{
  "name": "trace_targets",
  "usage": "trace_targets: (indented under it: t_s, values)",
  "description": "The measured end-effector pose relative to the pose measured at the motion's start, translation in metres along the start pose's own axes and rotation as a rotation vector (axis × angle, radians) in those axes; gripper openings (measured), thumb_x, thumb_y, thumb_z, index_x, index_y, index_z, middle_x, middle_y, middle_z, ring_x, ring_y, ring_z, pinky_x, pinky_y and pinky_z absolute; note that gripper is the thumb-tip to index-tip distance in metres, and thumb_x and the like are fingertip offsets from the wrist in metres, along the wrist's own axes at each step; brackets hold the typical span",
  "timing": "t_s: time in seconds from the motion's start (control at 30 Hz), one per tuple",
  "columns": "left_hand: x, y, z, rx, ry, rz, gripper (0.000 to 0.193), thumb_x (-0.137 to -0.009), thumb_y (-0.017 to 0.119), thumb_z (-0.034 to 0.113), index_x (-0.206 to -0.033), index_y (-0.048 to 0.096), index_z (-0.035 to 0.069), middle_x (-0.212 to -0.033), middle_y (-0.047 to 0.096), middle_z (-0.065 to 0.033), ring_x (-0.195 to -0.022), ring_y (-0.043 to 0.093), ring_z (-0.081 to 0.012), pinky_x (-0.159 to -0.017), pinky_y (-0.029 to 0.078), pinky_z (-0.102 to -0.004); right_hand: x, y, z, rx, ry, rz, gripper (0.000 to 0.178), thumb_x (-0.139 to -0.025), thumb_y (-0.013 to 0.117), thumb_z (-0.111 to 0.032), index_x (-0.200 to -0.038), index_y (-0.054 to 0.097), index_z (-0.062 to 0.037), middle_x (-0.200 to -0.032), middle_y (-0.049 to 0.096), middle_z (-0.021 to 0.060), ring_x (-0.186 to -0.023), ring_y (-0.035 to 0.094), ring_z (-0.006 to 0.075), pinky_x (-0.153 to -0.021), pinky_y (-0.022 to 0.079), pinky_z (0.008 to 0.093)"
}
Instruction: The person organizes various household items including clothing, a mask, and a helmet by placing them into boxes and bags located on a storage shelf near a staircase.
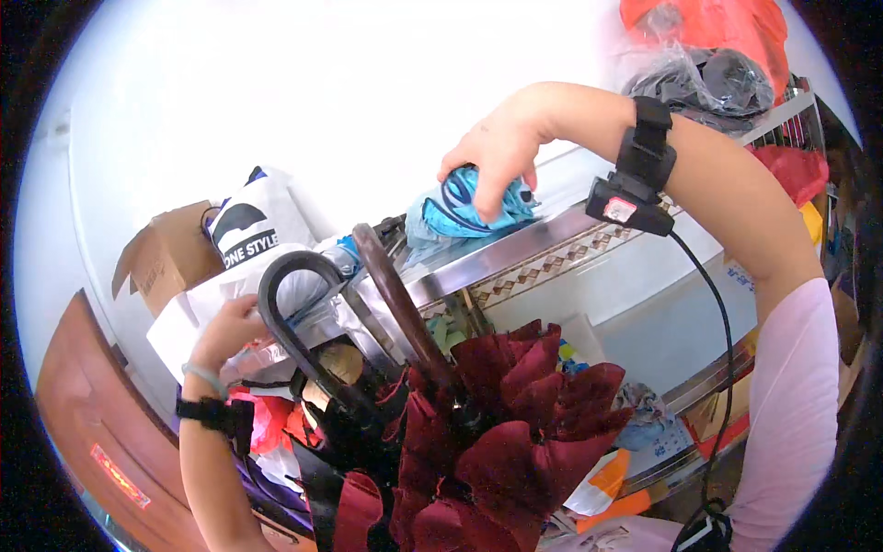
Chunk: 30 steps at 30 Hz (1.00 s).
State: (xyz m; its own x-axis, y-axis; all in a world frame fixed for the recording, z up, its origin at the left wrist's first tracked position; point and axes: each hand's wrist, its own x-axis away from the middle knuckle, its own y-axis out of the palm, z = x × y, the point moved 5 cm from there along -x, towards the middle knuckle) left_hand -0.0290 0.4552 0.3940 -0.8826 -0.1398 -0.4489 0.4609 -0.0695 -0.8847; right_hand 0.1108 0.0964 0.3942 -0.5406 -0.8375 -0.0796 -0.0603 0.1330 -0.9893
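Note:
On the metal shelf (pixel 543 241), my right hand (pixel 501 152) is closed from above over a light-blue bundle of folded fabric with dark trim (pixel 460 204). Clear plastic lies under and beside the bundle. My left hand (pixel 228 329) is at the left end of the shelf, against a white box (pixel 179 336). Its fingers are curled, and what they grip is partly hidden. Between my arms stand a dark-red umbrella (pixel 506 460) with a brown hooked handle (pixel 395 294) and a black umbrella handle (pixel 276 290), both with handles up.
A cardboard box (pixel 170 253) and a white bag with a dark print (pixel 262 221) are at the shelf's left. Plastic-wrapped dark items (pixel 708 87) and a red bag (pixel 736 32) sit upper right. A brown wooden panel (pixel 101 414) stands lower left. A cable (pixel 727 368) hangs from my right wrist strap.

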Motion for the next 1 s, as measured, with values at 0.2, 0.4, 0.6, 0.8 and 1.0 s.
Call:
trace_targets:
  t_s: [0.2,0.4,0.6,0.8,1.0]
  values:
    - [0.005,-0.048,0.031,0.199,-0.003,0.289,0.032,-0.074,0.054,0.012,-0.102,0.057,-0.003,-0.080,0.060,-0.0073,-0.066,0.055,-0.0107,-0.056,0.046,-0.0226,-0.001,-0.055,0.014,-0.040,0.065,0.661,0.046,-0.068,0.056,-0.031,-0.086,0.059,0.0102,-0.084,0.061,0.0204,-0.067,0.061,0.0271,-0.057,0.052,0.0348]
    - [-0.007,-0.080,0.067,0.237,0.044,0.421,0.025,-0.075,0.057,0.013,-0.095,0.059,-0.002,-0.068,0.057,-0.0034,-0.051,0.049,-0.0066,-0.045,0.041,-0.0193,-0.008,-0.071,0.001,0.016,0.126,0.704,0.044,-0.065,0.058,-0.031,-0.076,0.059,0.0120,-0.078,0.061,0.0201,-0.058,0.060,0.0266,-0.049,0.052,0.0324]
    - [-0.023,-0.063,0.153,-0.039,0.099,0.483,0.026,-0.072,0.058,0.016,-0.088,0.060,-0.004,-0.054,0.054,-0.0047,-0.048,0.051,-0.0090,-0.042,0.039,-0.0236,-0.044,-0.068,-0.015,0.246,0.174,0.548,0.032,-0.070,0.054,-0.025,-0.075,0.063,0.0044,-0.073,0.062,0.0172,-0.057,0.062,0.0253,-0.051,0.052,0.0338]
    - [-0.023,-0.032,0.192,-0.344,0.185,0.467,0.029,-0.068,0.060,0.021,-0.086,0.062,-0.002,-0.063,0.058,-0.0198,-0.059,0.059,-0.0292,-0.057,0.046,-0.0355,-0.045,-0.049,-0.038,0.212,0.046,0.488,0.030,-0.071,0.053,-0.025,-0.076,0.065,0.0020,-0.072,0.063,0.0158,-0.059,0.063,0.0248,-0.056,0.051,0.0338]
    - [-0.007,0.000,0.213,-0.478,0.234,0.322,0.031,-0.069,0.063,0.022,-0.088,0.061,-0.001,-0.075,0.059,-0.0232,-0.075,0.059,-0.0362,-0.069,0.046,-0.0398,-0.045,-0.013,-0.051,0.133,-0.115,0.236,0.045,-0.068,0.058,-0.042,-0.084,0.064,-0.0002,-0.078,0.064,0.0142,-0.070,0.062,0.0226,-0.068,0.049,0.0353]
